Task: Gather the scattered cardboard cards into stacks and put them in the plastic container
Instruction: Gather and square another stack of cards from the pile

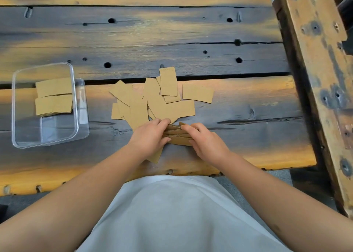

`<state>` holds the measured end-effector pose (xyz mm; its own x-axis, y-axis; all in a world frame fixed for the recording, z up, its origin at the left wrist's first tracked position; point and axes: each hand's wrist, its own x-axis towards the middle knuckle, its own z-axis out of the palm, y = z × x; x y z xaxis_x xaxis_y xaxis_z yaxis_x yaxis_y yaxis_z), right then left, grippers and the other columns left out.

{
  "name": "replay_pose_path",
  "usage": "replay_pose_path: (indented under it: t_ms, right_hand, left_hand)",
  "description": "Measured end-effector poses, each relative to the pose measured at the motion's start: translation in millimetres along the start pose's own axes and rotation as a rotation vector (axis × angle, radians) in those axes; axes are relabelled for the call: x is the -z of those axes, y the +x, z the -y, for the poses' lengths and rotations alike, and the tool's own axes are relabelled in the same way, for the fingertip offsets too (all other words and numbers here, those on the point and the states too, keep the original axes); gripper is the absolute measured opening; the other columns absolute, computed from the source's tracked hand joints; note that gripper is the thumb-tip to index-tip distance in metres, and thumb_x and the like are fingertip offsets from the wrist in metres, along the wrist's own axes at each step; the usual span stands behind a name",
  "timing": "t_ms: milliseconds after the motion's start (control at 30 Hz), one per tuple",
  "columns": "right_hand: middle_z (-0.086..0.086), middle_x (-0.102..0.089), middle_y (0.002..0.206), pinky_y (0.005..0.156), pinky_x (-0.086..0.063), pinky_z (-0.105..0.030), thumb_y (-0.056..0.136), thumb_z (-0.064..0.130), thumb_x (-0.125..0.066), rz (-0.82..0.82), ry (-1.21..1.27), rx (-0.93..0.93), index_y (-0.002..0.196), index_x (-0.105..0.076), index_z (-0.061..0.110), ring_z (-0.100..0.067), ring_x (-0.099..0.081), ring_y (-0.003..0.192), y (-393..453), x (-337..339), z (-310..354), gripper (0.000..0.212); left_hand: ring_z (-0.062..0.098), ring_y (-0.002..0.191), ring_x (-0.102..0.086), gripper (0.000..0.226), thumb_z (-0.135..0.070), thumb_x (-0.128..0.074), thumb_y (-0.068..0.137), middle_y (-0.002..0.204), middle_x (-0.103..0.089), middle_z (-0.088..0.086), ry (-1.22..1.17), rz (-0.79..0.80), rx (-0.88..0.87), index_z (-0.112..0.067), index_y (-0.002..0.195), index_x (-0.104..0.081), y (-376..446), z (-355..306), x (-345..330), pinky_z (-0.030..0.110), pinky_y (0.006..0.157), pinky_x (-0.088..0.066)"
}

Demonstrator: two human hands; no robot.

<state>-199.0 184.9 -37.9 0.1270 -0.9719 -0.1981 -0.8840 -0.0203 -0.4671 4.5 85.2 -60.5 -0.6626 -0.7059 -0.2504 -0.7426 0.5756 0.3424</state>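
Both hands, left (150,135) and right (205,141), pinch a half-squared stack (178,136) at the table's (248,118) six o'clock, seemingly mid-gathering; next it needs squaring, then carrying to the container (45,106) at nine o'clock, loose cards (152,100) remaining.

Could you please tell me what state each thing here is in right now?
Container: open, no lid on, two card stacks inside at its far end.
Stacks: lying flat, side by side.
Loose cards: scattered, overlapping on the table.
Single card: flat, apart at the right.
Held bundle: uneven, gripped from both sides.
Left hand: grips the bundle.
Right hand: grips the bundle.
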Motion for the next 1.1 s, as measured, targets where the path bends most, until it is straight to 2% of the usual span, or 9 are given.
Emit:
replay_pose_path:
  t_ms: [133, 300, 467, 633, 700, 833, 933, 1000, 1100]
  right_hand:
    - [-0.003, -0.048, 0.118, 0.069, -0.05, -0.044, 0.092, 0.016, -0.056, -0.053, 0.084, -0.057, 0.134, -0.036, 0.029, -0.034, -0.059, 0.085, -6, -7, -4, 0.049]
    - [-0.005, -0.054, 0.108, 0.064, -0.049, -0.041, 0.09, 0.018, -0.061, -0.084, 0.123, -0.107, 0.142, -0.013, 0.043, -0.032, -0.059, 0.079, -9, -6, -3, 0.074]
    - [0.0, -0.053, 0.113, 0.073, -0.05, -0.042, 0.089, 0.025, -0.062, -0.116, 0.116, -0.118, 0.126, -0.041, 0.028, -0.029, -0.06, 0.093, -9, -6, -8, 0.043]
    - [0.002, -0.051, 0.108, 0.071, -0.044, -0.033, 0.087, 0.024, -0.066, -0.158, 0.229, -0.217, 0.112, -0.046, 0.02, -0.022, -0.055, 0.091, -14, -15, -12, 0.032]
    - [0.007, -0.051, 0.101, 0.07, -0.037, -0.024, 0.086, 0.026, -0.067, -0.16, 0.335, -0.307, 0.107, -0.045, 0.024, -0.014, -0.053, 0.091, -19, -17, -17, 0.031]
    - [0.01, -0.054, 0.091, 0.062, -0.036, -0.016, 0.079, 0.03, -0.075, -0.198, 0.574, -0.504, 0.09, -0.034, 0.036, 0.0, -0.053, 0.081, -31, -19, -22, 0.043]
    - [0.015, -0.052, 0.092, 0.061, -0.037, -0.012, 0.077, 0.032, -0.078, -0.212, 0.651, -0.564, 0.088, -0.033, 0.037, 0.011, -0.053, 0.083, -40, -26, -23, 0.046]
    - [0.011, -0.051, 0.095, 0.067, -0.038, -0.016, 0.076, 0.034, -0.078, -0.181, 0.627, -0.562, 0.092, -0.036, 0.036, 0.004, -0.052, 0.088, -43, -32, -25, 0.045]
    - [0.005, -0.045, 0.102, 0.081, -0.034, -0.024, 0.078, 0.037, -0.075, -0.125, 0.427, -0.514, 0.103, -0.047, 0.02, -0.015, -0.044, 0.103, -45, -43, -29, 0.042]
  left_hand:
    - [0.024, 0.093, -0.056, 0.039, -0.045, -0.059, 0.089, 0.105, -0.058, -0.001, -0.122, 0.043, 0.036, -0.03, 0.12, -0.04, -4, 2, -9, 0.037, 0.069, -0.049]
    - [0.024, 0.087, -0.054, 0.033, -0.037, -0.062, 0.089, 0.095, -0.057, 0.002, -0.221, 0.021, 0.004, -0.021, 0.115, -0.05, 0, -1, -11, 0.037, 0.071, -0.047]
    - [0.024, 0.081, -0.052, 0.026, -0.037, -0.061, 0.09, 0.088, -0.049, -0.002, -0.193, 0.054, -0.052, -0.019, 0.106, -0.053, 2, 4, -6, 0.036, 0.067, -0.046]
    - [0.024, 0.077, -0.053, 0.022, -0.04, -0.057, 0.09, 0.084, -0.046, -0.004, -0.087, 0.134, -0.103, -0.026, 0.09, -0.04, 1, -4, -4, 0.035, 0.06, -0.045]
    - [0.023, 0.077, -0.053, 0.024, -0.04, -0.054, 0.091, 0.083, -0.047, -0.005, -0.061, 0.177, -0.105, -0.029, 0.086, -0.033, 3, -13, -5, 0.034, 0.058, -0.042]
    - [0.027, 0.081, -0.055, 0.019, -0.036, -0.05, 0.094, 0.086, -0.051, 0.0, -0.037, 0.255, -0.088, -0.022, 0.095, -0.037, 7, -29, -9, 0.04, 0.067, -0.049]
    - [0.029, 0.084, -0.058, 0.037, -0.034, -0.052, 0.094, 0.1, -0.06, 0.006, -0.079, 0.252, -0.071, -0.02, 0.122, -0.034, 8, -37, -13, 0.039, 0.068, -0.05]
    - [0.031, 0.092, -0.059, 0.054, -0.033, -0.053, 0.093, 0.113, -0.059, 0.008, -0.097, 0.262, -0.096, -0.021, 0.137, -0.025, 9, -41, -14, 0.037, 0.07, -0.048]
    - [0.029, 0.101, -0.057, 0.035, -0.034, -0.052, 0.094, 0.119, -0.055, 0.005, -0.054, 0.306, -0.143, -0.02, 0.124, -0.039, 12, -44, -16, 0.035, 0.071, -0.046]
